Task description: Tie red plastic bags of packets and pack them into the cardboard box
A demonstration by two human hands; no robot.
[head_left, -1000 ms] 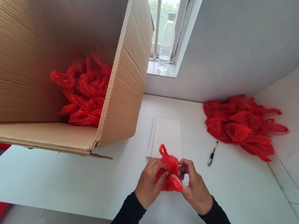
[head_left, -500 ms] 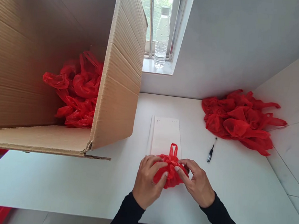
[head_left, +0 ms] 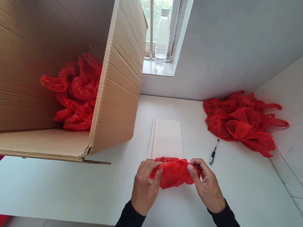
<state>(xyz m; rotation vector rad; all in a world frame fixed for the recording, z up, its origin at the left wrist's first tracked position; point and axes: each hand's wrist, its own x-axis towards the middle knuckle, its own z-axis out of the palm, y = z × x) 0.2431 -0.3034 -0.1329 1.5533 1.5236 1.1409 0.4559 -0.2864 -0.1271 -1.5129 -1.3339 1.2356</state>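
Between my two hands I hold a red plastic bag (head_left: 174,174), bunched and spread sideways above the white table. My left hand (head_left: 147,186) grips its left end, thumb in front and fingers behind. At the right end my right hand (head_left: 207,186) pinches the thin plastic between thumb and fingers. Just beyond the bag lies a white paper pad or booklet (head_left: 167,137), its near edge covered by the bag. Whether anything is inside the bag cannot be seen.
A large open cardboard box (head_left: 119,83) stands at the left, with red plastic bags (head_left: 81,94) inside. More red bags (head_left: 242,120) are heaped at the back right. A black pen (head_left: 213,154) lies near them. A water bottle (head_left: 162,41) stands on the windowsill.
The bag was gathered with a handle loop standing up; now it is stretched wider and the loop no longer shows. My hands have moved apart. The view has shifted slightly.
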